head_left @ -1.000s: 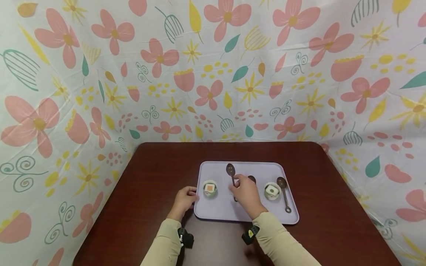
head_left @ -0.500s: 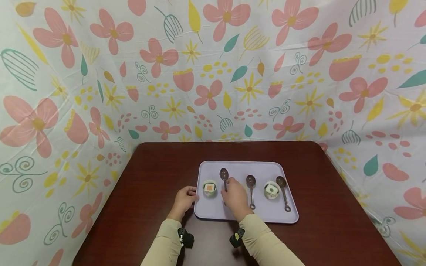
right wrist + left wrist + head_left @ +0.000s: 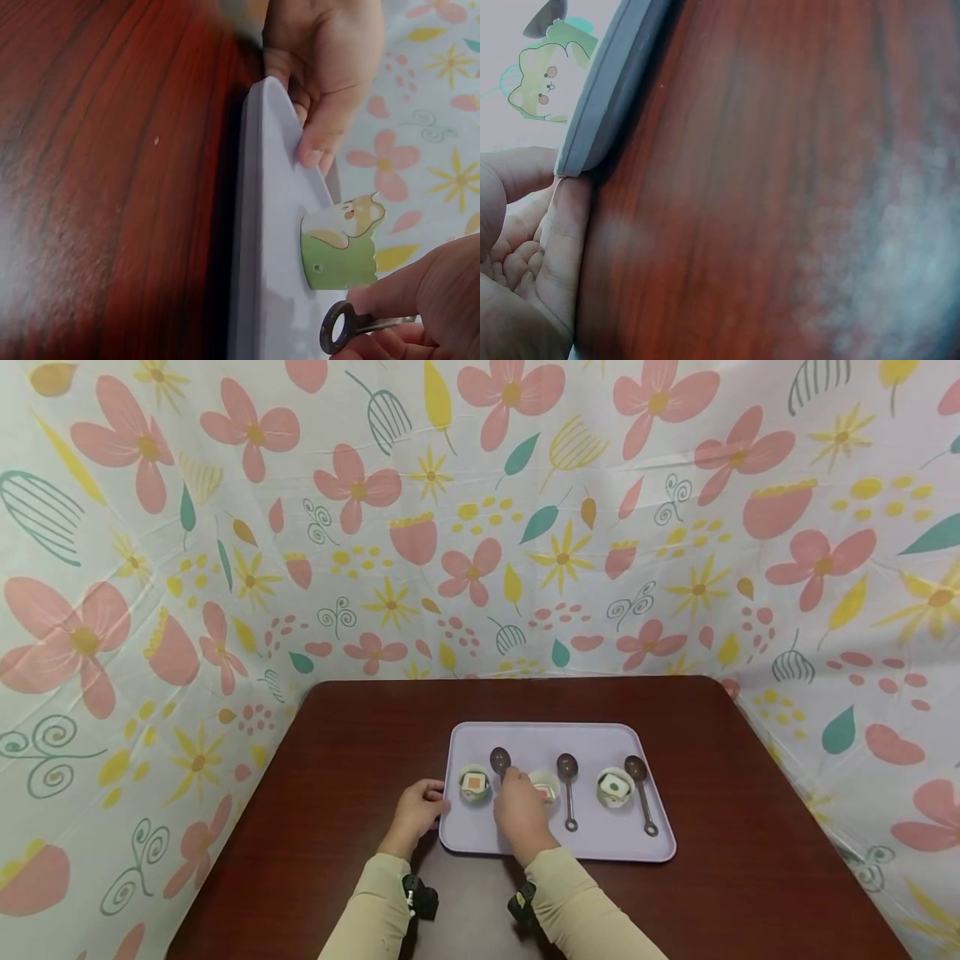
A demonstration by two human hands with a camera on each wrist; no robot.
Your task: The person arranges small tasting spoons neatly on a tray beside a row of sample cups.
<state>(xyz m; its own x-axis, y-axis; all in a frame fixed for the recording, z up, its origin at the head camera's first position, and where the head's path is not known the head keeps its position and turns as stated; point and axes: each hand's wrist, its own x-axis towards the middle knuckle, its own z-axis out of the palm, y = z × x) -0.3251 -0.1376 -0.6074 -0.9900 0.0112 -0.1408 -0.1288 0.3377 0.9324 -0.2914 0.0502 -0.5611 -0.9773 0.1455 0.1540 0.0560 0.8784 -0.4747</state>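
My left hand (image 3: 413, 814) pinches the left rim of a pale lilac tray (image 3: 536, 734); the left wrist view has thumb and finger on either side of the rim (image 3: 604, 105). My right hand (image 3: 521, 814) holds a dark brown spoon (image 3: 499, 760) by its handle, bowl pointing away, low over the tray. The handle's ring end (image 3: 337, 330) sticks out of the fingers in the right wrist view. Left of this spoon stands a paper cup (image 3: 474, 795) with a white and orange square top. To its right, another cup (image 3: 551, 787) is partly hidden by the right hand.
Two more spoons, one in the middle (image 3: 568, 767) and one at the right (image 3: 637, 770), lie on the tray. Between them is a third cup (image 3: 615, 789) with a green-dotted white top. The tray rests on a dark red-brown table (image 3: 367, 735), before a flowered cloth (image 3: 480, 510).
The right hand has carried its spoon left and slightly nearer me, to beside the left cup. The middle spoon and part of the middle cup are uncovered. The left hand stays at the rim.
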